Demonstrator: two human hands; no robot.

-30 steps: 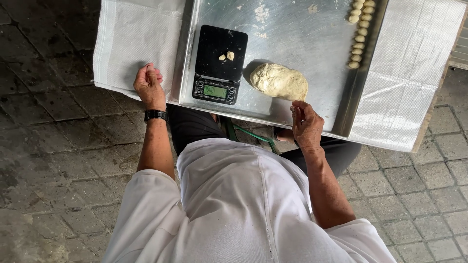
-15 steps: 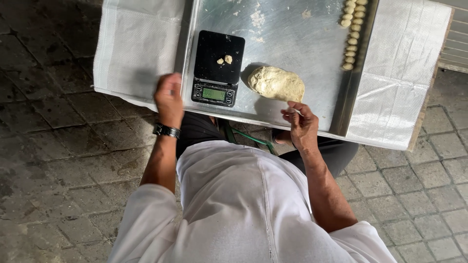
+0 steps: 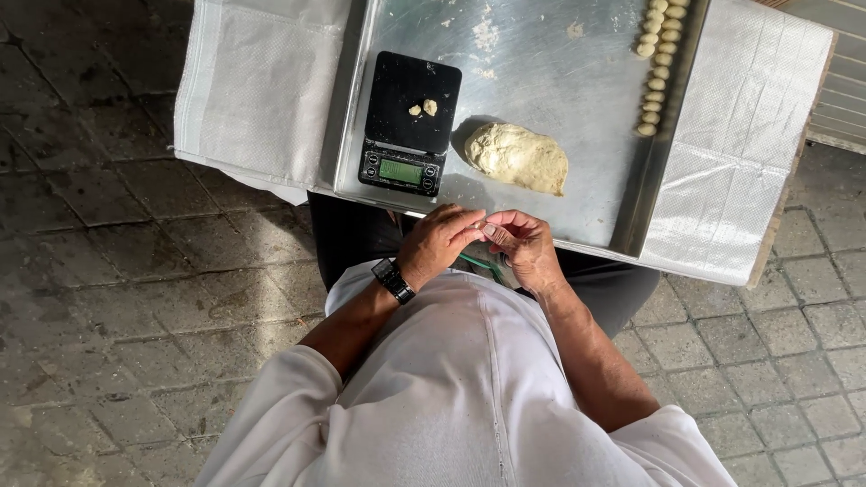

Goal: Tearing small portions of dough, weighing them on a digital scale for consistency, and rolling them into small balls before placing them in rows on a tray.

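Overhead view of a seated person at a shallow rectangular steel tray [image 3: 532,54] laid over white woven sacking [image 3: 257,81] on a low stand. The left hand [image 3: 437,248], a black watch [image 3: 393,280] on its wrist, and the right hand [image 3: 523,248] meet fingertip to fingertip just below the tray's near rim, above the lap. The fingers are curled close together, a narrow pinch. Whether a bit of dough lies between them cannot be told, since the fingertips hide the gap.

The pale, flattened lump of dough [image 3: 519,158] rests on the tray just right of the black digital kitchen scale [image 3: 408,122], near it but apart. Two small dough pieces [image 3: 423,108] sit on the scale's platform. A row of small rolled dough balls [image 3: 657,63] lines the tray's right wall.

Risks, as judged: the hands work off the tray, so anything pinched there could drop onto the lap or the grey paving stones [image 3: 117,271]. The scale stands close to the tray's near left corner, where a wrist reaching forward could nudge it. The dough lump sits in sun and may dry at the surface.

No packages or signs are visible. The only display is the scale's small green rectangular screen [image 3: 401,171], flanked by round buttons on its near edge.
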